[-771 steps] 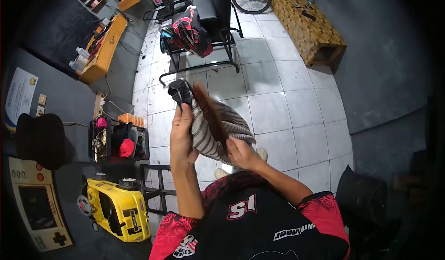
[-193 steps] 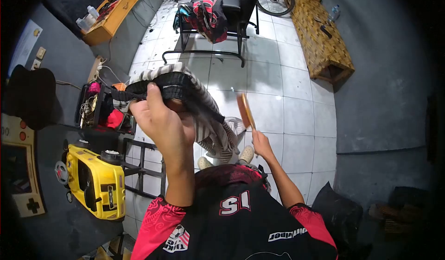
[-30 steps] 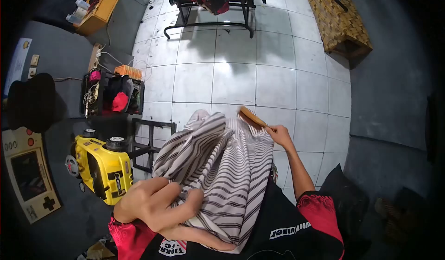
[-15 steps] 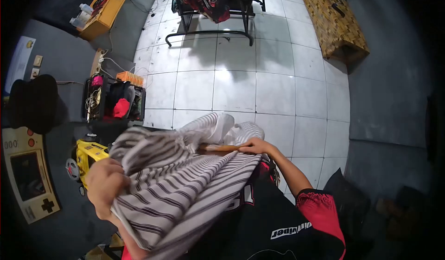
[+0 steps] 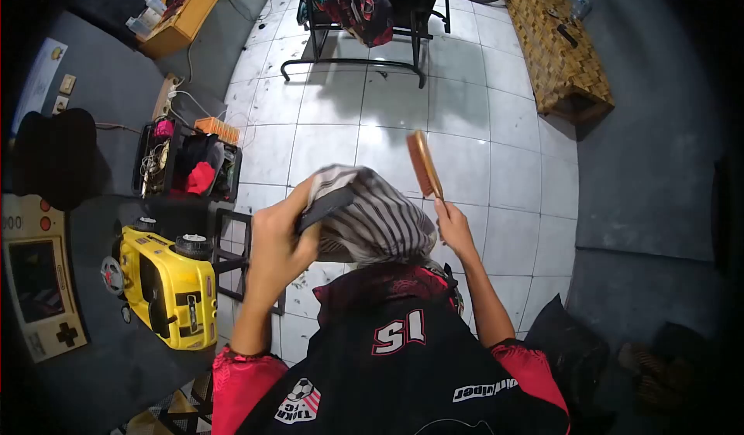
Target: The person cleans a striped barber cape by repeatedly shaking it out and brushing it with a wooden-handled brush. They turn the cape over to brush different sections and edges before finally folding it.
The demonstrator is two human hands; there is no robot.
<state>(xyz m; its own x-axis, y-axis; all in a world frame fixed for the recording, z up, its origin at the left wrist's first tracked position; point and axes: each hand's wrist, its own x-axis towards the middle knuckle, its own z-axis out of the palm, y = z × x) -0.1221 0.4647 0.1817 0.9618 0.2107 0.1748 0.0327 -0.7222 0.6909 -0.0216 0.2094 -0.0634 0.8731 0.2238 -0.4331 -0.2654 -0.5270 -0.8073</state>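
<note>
Bunched in front of my chest is a white garment with dark stripes (image 5: 380, 214) and a dark grey band along one edge. My left hand (image 5: 283, 233) is closed around it by that band, on the left side. In my right hand (image 5: 452, 224) I grip the thin handle end of a wooden brush (image 5: 424, 164). The brush stands up and away from the cloth, its reddish-brown bristles facing left. Folds hide the garment's full shape.
A yellow toy car (image 5: 167, 288) hangs or stands at the left beside a dark rack (image 5: 232, 249). Ahead, a black metal-framed seat (image 5: 353, 67) carries clothes. A woven box (image 5: 558, 48) lies along the right wall, and a black crate (image 5: 186, 164) sits on the left.
My left hand has moved up and right, gathering the spread striped garment into a bunch. My right hand has lifted the brush off the cloth, and it now points upward.
</note>
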